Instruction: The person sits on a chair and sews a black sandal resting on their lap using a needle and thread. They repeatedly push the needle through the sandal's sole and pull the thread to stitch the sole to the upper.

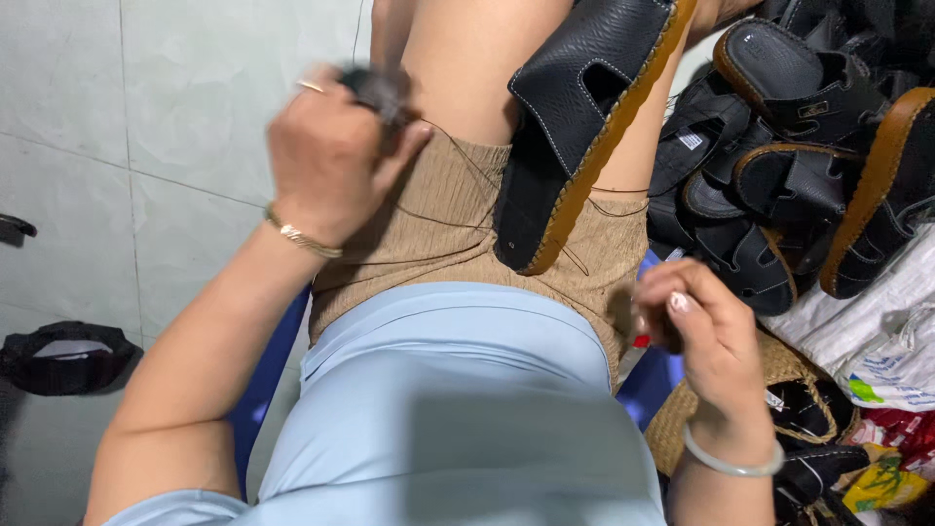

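Pile of black leather sandals w/ tan stitched edges [799, 166] fills the upper right, stacked loosely vs. white printed sacks [877, 341]. Below it, a woven straw basket [779, 365] beside the person's knee.

Work piece: one black leather sandal w/ tan sole rim [575, 127] lies tilted across the lap, on the ribbed tan shorts [438, 234], sole edge facing right, toe end down toward the waist. Nothing grips it; it just rests there.

Left hand [331, 161], gold bangle at the wrist, is fisted tight on a small dark-handled tool [380, 90], blurred, so prob. an awl or needle grip but can't say which. Thin dark thread [467, 175] runs from that fist across the shorts to the sandal rim.

Right hand [696, 326], pale bangle, fingers curled together near the right thigh; whether it pinches thread or a small red item just beside it, can't tell.

Risks, as I judge: thread loops lie slack over the lap and could snag or knot under tension; the unheld sandal could slide off the leg; the tool point is close to bare skin.
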